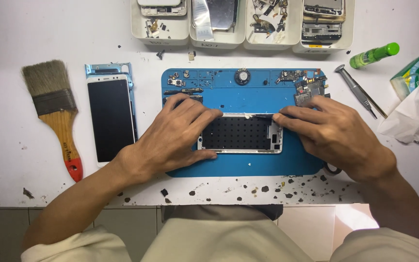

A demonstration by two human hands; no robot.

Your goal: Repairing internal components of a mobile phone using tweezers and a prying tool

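The right hand (338,133) pinches a thin dark tool (264,116), its tip at the top edge of the phone frame (241,133), where a white strip (242,115) sits. The left hand (173,136) has its grip closed over the frame's left end, fingers on top and thumb below, pressing it onto the blue mat (248,99) in the middle of the white tabletop (6,145). Small parts and a circuit board (309,87) lie along the mat's top. Left of the mat lies a white phone (111,119), then a paintbrush (56,114); to the right a metal screwdriver (360,92), a green bottle (374,55) and crumpled tissue (413,114). White bins (241,22) of phone parts line the far edge
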